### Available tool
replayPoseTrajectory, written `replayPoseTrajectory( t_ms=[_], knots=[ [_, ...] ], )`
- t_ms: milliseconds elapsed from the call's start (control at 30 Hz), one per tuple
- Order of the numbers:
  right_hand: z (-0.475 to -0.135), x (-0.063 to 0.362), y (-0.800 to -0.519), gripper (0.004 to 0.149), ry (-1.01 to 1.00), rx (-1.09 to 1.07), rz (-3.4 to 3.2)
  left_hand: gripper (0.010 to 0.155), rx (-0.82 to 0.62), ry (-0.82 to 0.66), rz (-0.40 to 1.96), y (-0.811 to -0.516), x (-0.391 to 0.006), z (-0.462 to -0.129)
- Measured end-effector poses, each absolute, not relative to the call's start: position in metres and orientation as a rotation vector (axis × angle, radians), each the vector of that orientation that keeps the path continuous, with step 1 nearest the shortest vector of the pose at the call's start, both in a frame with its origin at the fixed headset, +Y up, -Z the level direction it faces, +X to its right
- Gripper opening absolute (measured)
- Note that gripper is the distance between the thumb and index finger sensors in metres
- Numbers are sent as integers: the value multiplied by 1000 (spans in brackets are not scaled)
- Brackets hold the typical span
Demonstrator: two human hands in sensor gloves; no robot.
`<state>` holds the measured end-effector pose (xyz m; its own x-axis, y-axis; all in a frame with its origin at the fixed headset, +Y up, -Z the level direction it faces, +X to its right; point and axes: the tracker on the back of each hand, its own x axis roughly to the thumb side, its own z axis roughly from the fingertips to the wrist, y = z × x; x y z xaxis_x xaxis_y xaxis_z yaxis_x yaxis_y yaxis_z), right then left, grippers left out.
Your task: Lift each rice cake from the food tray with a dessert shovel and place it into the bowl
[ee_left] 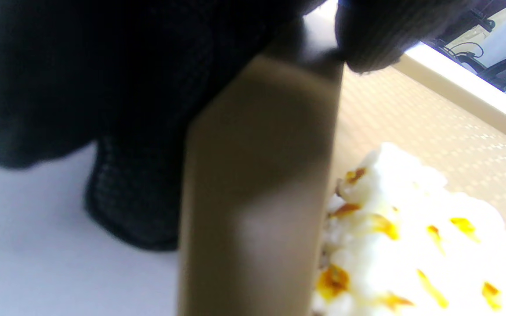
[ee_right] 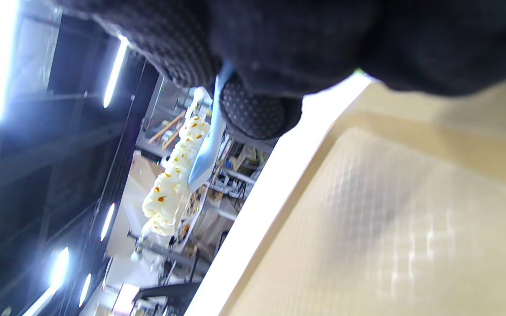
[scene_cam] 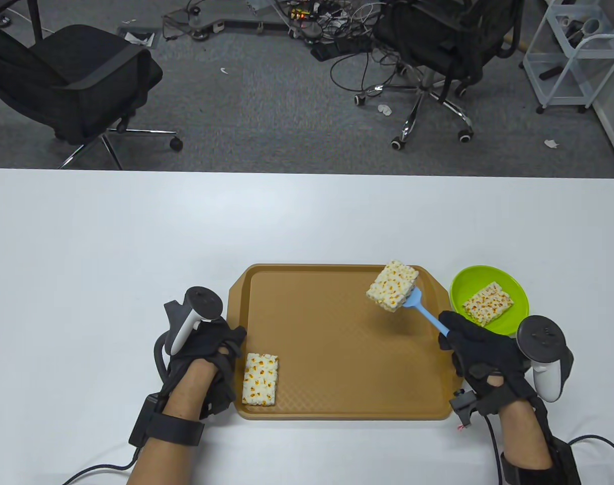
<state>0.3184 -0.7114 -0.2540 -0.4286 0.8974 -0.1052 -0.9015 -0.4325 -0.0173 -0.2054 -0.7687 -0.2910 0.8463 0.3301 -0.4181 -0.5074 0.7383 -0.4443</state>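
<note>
Right hand point(scene_cam: 481, 353) holds shovel point(scene_cam: 427, 313) bearing rice cake point(scene_cam: 393, 285); no writing legible.

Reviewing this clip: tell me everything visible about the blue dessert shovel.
The dessert shovel is light blue and looks like plastic, with a slim straight handle widening into a flat blade. The right hand grips the handle's lower end. It is raised and angled up and away from the person, above the brown tray's far right part, near the green bowl. A white rice cake with orange flecks lies on the blade, covering most of it.
</note>
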Motion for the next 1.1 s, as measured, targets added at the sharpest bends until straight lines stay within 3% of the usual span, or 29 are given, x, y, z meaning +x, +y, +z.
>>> replayPoseTrajectory(
  t_ms=[567,1100],
  knots=[
    [-246,405,-717,52,-31,-617,2019,70,-586,323,487,-769,-207,-291],
    [-250,400,-719,52,-60,-784,2311,70,-579,324,473,-769,-207,-291]
  ],
)
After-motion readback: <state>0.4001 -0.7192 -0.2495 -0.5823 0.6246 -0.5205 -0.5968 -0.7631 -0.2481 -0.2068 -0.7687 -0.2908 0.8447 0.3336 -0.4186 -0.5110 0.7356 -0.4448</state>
